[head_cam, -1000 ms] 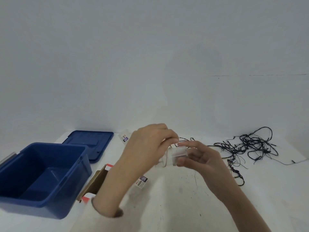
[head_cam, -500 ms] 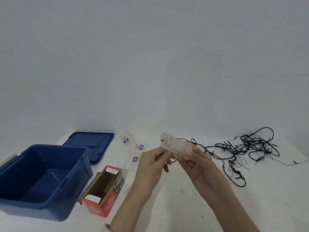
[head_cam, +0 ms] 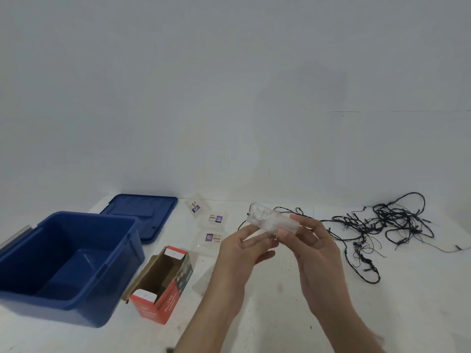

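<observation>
A clear plastic battery case (head_cam: 270, 219) is held above the white table, tilted with its far end up to the left. My right hand (head_cam: 316, 248) grips its near end between thumb and fingers. My left hand (head_cam: 242, 253) sits just under the case with fingers loosely spread, fingertips near its underside; contact is unclear. A thin black wire runs from the case to a tangled black light string (head_cam: 387, 225) lying on the table to the right.
An open blue bin (head_cam: 63, 266) stands at the left with its blue lid (head_cam: 145, 215) behind it. An open red cardboard box (head_cam: 163, 284) lies beside the bin. Three small clear labelled packets (head_cam: 214, 228) lie mid-table. A wall rises behind the table.
My left hand came off the top of the case and dropped below it, opening. The case rose and tilted in my right hand. The red box and packets came into view.
</observation>
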A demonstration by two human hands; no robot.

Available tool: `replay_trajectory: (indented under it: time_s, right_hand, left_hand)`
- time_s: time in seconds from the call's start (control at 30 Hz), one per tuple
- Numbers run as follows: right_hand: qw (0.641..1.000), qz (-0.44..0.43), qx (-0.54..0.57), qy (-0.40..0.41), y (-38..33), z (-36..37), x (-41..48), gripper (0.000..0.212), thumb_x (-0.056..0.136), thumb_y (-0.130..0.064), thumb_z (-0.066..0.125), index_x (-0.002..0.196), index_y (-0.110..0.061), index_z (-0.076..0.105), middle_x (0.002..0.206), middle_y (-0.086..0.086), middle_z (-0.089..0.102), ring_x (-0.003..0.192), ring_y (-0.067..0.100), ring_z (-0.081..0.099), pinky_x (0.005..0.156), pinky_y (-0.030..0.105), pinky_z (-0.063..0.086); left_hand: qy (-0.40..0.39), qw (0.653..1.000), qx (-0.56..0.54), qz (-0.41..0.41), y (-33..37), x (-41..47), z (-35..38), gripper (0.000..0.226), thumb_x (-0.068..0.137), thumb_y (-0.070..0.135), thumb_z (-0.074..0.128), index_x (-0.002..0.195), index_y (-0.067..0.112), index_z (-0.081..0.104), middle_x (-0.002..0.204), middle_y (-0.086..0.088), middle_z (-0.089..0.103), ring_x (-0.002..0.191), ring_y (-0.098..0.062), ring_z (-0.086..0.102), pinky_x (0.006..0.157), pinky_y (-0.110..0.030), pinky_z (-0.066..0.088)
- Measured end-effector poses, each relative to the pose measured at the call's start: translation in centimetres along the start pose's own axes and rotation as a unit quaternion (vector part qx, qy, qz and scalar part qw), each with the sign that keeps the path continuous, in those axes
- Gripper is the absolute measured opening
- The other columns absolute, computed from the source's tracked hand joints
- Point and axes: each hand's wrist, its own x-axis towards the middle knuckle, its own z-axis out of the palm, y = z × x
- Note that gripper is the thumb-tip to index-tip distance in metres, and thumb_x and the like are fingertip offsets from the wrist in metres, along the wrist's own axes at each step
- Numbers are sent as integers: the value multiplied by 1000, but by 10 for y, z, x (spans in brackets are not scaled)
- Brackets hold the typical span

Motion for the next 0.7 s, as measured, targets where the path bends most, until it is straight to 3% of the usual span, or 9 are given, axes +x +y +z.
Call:
replay_trajectory:
  time_s: [0.17, 0.23, 0.33, 0.4, 0.47, 0.53, 0.63, 0.7]
  right_hand:
    - [995, -59, -82, 6, 6, 0, -2, 28, 70, 6, 73, 88, -9, 57, 75, 5, 71, 69, 11, 66, 64, 16, 50]
    - [989, -76, -129, 1, 8, -3, -2, 28, 70, 2, 76, 88, -9, 57, 79, 9, 69, 72, 14, 67, 64, 17, 50]
    - [972, -76, -221, -34, 9, -8, 3, 34, 72, -6, 77, 97, -21, 58, 79, 1, 70, 80, 12, 67, 70, 19, 51]
    - [955, -59, -281, -71, 7, -11, 7, 36, 75, -11, 75, 105, -26, 61, 80, -3, 70, 82, 6, 66, 71, 16, 51]
    - [940, -39, -324, -104, 4, -14, 11, 29, 77, -13, 73, 104, -25, 67, 83, -5, 73, 85, 6, 67, 69, 15, 51]
    - [923, -25, -360, -133, 3, -18, 15, 22, 78, -18, 73, 99, -21, 72, 85, -4, 74, 85, 7, 68, 70, 17, 53]
    - [911, -24, -384, -148, 4, -22, 19, 26, 73, -27, 76, 98, -17, 73, 93, -6, 71, 86, 3, 66, 71, 18, 53]
    - [924, -15, -350, -151, 6, -23, 20, 21, 73, -21, 76, 93, -17, 74, 91, -4, 72, 84, 4, 67, 68, 15, 51]
  left_hand:
    - [-5, 999, -38, -3, -5, 3, 3, 21, 87, 18, 61, 94, 2, 73, 92, -6, 75, 86, -12, 68, 84, -26, 52]
    - [9, 999, -35, -1, -9, 6, 2, 23, 83, 18, 65, 95, -1, 71, 92, -9, 75, 85, -14, 66, 88, -28, 51]
    - [20, 1000, -5, 1, -15, 10, -3, 26, 81, 19, 68, 99, 0, 70, 92, -10, 75, 88, -21, 69, 90, -28, 52]
    - [17, 999, 47, 14, -17, 13, -8, 19, 81, 17, 68, 97, 6, 71, 86, -6, 76, 85, -18, 70, 85, -23, 53]
    - [11, 993, 115, 38, -18, 14, -12, 9, 82, 12, 68, 89, 17, 72, 72, 3, 75, 70, -5, 68, 72, -14, 51]
    - [1, 982, 179, 56, -20, 15, -17, 14, 81, 13, 69, 83, 26, 71, 63, 9, 72, 61, 3, 64, 65, -9, 48]
    - [-19, 976, 207, 60, -21, 16, -24, 13, 81, 16, 70, 85, 28, 72, 69, 6, 74, 63, 3, 65, 67, -10, 49]
    - [-27, 979, 197, 54, -19, 16, -26, 14, 81, 15, 70, 87, 27, 73, 78, -2, 76, 70, -4, 67, 70, -13, 52]
